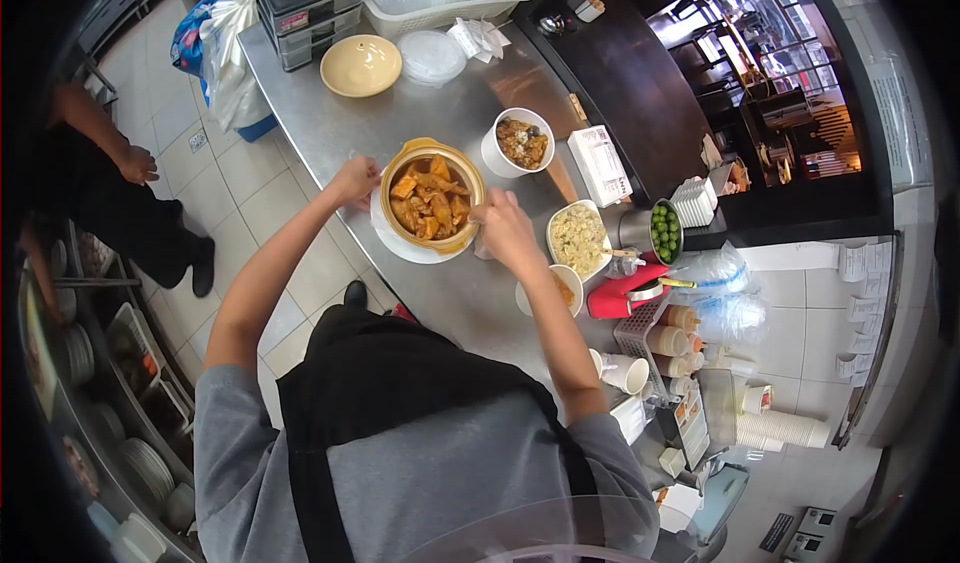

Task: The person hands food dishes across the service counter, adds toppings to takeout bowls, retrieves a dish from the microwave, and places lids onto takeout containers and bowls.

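A yellow clay pot (391, 168) of chunky brown stew (430, 201) stands on a white plate (386, 240) near the counter's edge. My left hand (357, 181) is at the plate's left rim, fingers closed on it. At the pot's right side, my right hand (506, 229) is curled closed; a pale bit shows beneath its fingers, too hidden to name. Beside that hand are a white tub of dark topped food (523, 144) and a square white container of pale chopped food (577, 240). My right forearm partly covers a white bowl of orange food (565, 288).
A cream bowl (361, 66), clear lids (430, 58) and stacked drawers (308, 18) stand at the counter's far end. To the right are a tub of green limes (666, 231), a red holder (622, 293) and sauce bottles (668, 340). Another person (125, 178) stands at left.
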Motion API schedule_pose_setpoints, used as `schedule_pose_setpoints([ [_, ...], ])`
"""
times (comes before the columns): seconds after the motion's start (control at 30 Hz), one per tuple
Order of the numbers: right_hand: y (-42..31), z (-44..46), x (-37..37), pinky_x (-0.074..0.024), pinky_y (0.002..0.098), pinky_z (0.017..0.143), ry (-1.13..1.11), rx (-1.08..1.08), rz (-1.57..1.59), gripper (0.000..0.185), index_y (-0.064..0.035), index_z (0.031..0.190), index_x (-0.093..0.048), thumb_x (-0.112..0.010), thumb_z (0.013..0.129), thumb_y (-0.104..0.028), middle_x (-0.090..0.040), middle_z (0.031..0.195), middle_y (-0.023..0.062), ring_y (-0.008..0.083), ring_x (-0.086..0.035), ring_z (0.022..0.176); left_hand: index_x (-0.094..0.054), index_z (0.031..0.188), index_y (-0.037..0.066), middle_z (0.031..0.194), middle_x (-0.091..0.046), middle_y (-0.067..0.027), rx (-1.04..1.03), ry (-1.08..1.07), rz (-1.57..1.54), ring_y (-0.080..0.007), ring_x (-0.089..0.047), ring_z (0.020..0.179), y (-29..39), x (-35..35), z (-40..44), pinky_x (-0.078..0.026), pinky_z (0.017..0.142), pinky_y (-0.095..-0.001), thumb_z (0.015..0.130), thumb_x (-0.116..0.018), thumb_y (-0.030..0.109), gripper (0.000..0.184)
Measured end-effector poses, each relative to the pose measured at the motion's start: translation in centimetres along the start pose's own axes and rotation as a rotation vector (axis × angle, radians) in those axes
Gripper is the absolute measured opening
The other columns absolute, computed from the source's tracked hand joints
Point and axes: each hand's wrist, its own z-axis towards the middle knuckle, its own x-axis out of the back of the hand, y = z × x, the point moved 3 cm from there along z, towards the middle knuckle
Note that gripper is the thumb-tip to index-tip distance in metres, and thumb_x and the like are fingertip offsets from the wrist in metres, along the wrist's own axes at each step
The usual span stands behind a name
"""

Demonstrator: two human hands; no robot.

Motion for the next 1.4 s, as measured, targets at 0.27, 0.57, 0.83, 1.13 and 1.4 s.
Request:
schedule_pose_setpoints([
  [0.27, -3.0, -0.8, -1.2, -0.0451, 0.0379, 0.074, -0.004, 0.019, -0.043, 0.019, -0.0047, 0.08, -0.065, -0.052, 0.068, 0.0, -0.051, 0.087, 0.0115, 0.0277, -0.049, 0.086, -0.036, 0.106, 0.001, 0.068, -0.058, -0.013, 0.037, 0.157, -0.289, -0.0196, -0.061, 0.052, -2.2, -3.0, -6.9, -0.053, 0.041, -0.0307, 0.083, -0.051, 0.006, 0.028],
  [0.57, -0.5, -1.7, 0.0, -0.0446, 0.0363, 0.074, -0.045, -0.09, 0.189, 0.024, -0.0037, 0.083, -0.066, -0.05, 0.068, 0.006, -0.053, 0.085, 0.0106, 0.0283, -0.051, 0.082, -0.034, 0.105, 0.001, 0.068, -0.055, -0.0113, 0.072, 0.173, -0.524, -0.0168, -0.058, 0.05, -3.7, -6.5, -9.2, -0.053, 0.043, -0.0282, 0.087, -0.047, 0.007, 0.023],
  [0.83, -3.5, -1.6, -1.9, -0.0448, 0.0383, 0.07, 0.071, -0.028, -0.152, 0.01, 0.0014, 0.071, -0.06, -0.052, 0.066, 0.0, -0.052, 0.08, 0.0123, 0.0286, -0.051, 0.081, -0.035, 0.102, 0.001, 0.068, -0.056, -0.0121, 0.076, 0.187, -0.54, -0.0169, -0.059, 0.051, -4.7, -7.2, -8.9, -0.053, 0.044, -0.0276, 0.087, -0.047, 0.007, 0.021],
  [1.13, -4.7, -3.0, -3.6, -0.0434, 0.0402, 0.071, 0.055, -0.13, 0.346, 0.016, -0.0017, 0.078, -0.064, -0.05, 0.07, 0.002, -0.057, 0.079, 0.0152, 0.0319, -0.054, 0.08, -0.036, 0.101, 0.001, 0.07, -0.057, -0.0125, 0.08, 0.19, -0.616, -0.0172, -0.06, 0.053, -4.5, -7.7, -9.4, -0.053, 0.046, -0.028, 0.087, -0.047, 0.007, 0.02],
  [1.4, -6.9, -2.1, -3.8, -0.0452, 0.0353, 0.071, 0.051, -0.073, 0.404, 0.016, -0.0009, 0.084, -0.064, -0.051, 0.075, 0.001, -0.061, 0.081, 0.0128, 0.028, -0.058, 0.078, -0.033, 0.104, 0.001, 0.074, -0.059, -0.0137, 0.067, 0.174, -0.61, -0.0193, -0.061, 0.056, -4.8, -8.2, -9.2, -0.055, 0.05, -0.0293, 0.089, -0.044, 0.008, 0.02],
])
